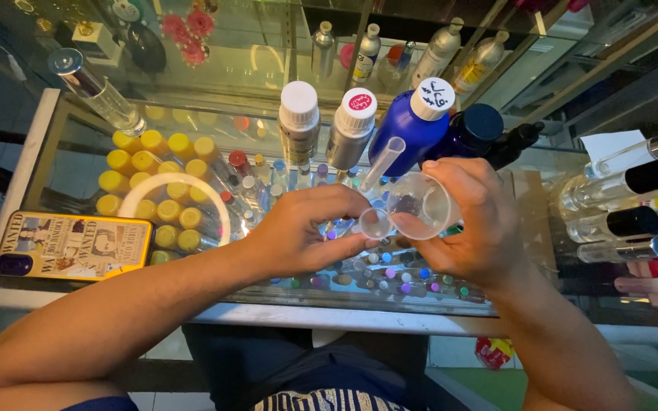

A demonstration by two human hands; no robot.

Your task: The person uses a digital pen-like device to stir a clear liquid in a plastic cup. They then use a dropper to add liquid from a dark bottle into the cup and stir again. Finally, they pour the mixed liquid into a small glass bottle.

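1. A small clear vial (375,223) is pinched at centre frame by the fingers of the left hand (298,232), which are closed together around it.
2. A clear plastic measuring cup (419,205) is gripped by the right hand (474,221), just right of centre; the fingers are curled tight on its wall and it is tilted toward the vial, the two rims touching or nearly so.
3. A clear plastic tube (382,161) is seen rising at a slant behind the cup.
4. Above the hands, two silver bottles with white caps (298,122) (350,128), a blue bottle with a white cap (413,125) and a dark blue bottle (470,131) are lined up on the glass counter (55,122).
5. Yellow-capped vials (154,183) are stored under the glass at centre left, and small vials with coloured caps are spread below the hands.
6. A phone in a yellow illustrated case (74,245) is laid at the left edge.
7. Slim spray bottles (626,221) are stacked at the right edge.
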